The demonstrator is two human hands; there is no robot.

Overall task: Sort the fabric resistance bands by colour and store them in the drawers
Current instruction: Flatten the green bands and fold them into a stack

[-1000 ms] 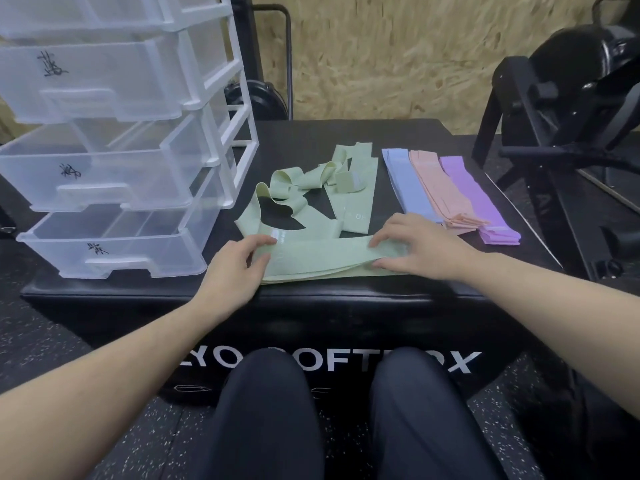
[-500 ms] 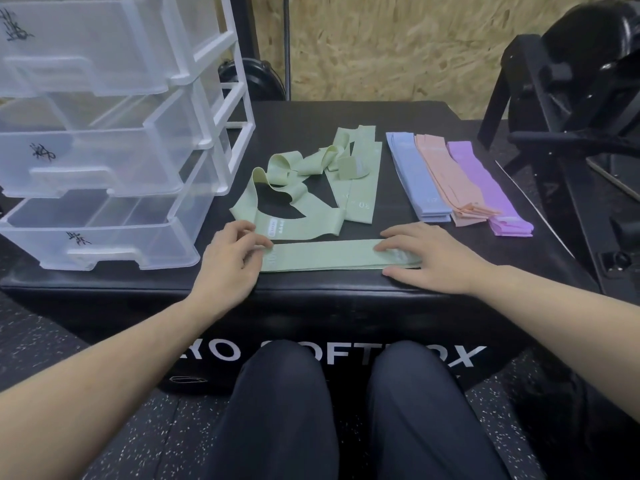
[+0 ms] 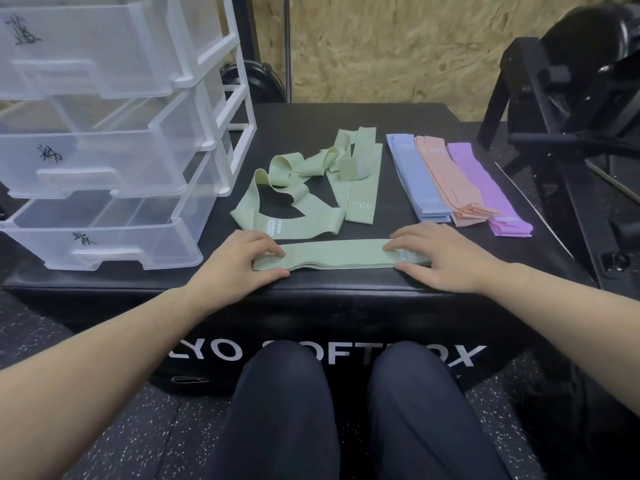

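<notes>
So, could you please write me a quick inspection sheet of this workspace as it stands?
Surface: black soft box; bands and drawer unit sit on its top.
Job's things: flat green stack at the near edge; loose green bands tangled behind it; blue stack, peach stack and purple stack side by side on the right; clear drawer unit on the left, three drawers pulled out, no bands seen in them.
Clutter: nothing seen.
Grippers: left hand and right hand press the ends of the flat green stack.
Cables: nothing seen.
Surroundings: black gym equipment to the right, chipboard wall behind, speckled floor.
</notes>
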